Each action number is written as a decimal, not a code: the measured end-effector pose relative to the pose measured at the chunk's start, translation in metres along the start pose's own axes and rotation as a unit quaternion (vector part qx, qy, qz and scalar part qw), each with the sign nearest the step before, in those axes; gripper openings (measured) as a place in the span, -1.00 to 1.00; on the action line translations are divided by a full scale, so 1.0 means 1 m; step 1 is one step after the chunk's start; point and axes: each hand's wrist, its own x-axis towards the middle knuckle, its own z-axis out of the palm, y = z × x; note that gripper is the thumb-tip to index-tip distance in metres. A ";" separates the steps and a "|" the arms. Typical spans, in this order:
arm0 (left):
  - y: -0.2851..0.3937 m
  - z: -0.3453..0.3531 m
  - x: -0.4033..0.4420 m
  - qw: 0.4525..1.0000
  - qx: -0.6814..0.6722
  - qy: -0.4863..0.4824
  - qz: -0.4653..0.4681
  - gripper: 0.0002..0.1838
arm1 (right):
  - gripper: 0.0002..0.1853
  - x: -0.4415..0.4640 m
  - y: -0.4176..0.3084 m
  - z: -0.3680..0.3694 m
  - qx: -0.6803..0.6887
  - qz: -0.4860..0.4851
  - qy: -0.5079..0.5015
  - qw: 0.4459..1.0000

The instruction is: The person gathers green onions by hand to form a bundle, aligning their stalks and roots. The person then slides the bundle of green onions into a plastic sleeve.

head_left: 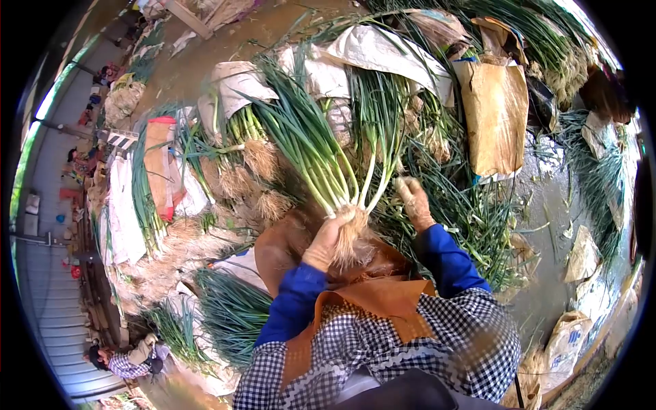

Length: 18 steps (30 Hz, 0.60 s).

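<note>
My left hand is wrapped round the root end of a bunch of green onions. Its long green leaves fan out away from me, and the pale stringy roots hang below my fingers. Just right of the bunch, my right hand is raised with its fingers curled in; whether a strip of leaf is in it is too small to make out. Beneath that hand lies a heap of loose green leaves. An orange-brown apron cover lies over my lap.
Other onion bundles with roots lie ahead on the left, partly under white sacks. A tan paper sack stands ahead on the right. More green onions lie by my left side. Another person is at the far lower left.
</note>
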 end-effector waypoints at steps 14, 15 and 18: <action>0.295 0.111 -0.308 0.800 0.573 0.171 -0.048 -0.58 | -0.57 0.047 -0.025 0.007 -0.670 -0.198 -0.508 0.504; 0.300 0.106 -0.320 0.794 0.585 0.164 -0.026 -0.55 | -0.56 0.040 -0.021 -0.021 -0.689 -0.114 -0.540 0.469; 0.318 0.117 -0.330 0.562 0.804 0.190 -0.050 -0.49 | -0.49 0.029 -0.075 -0.049 -0.650 -0.013 -0.572 0.500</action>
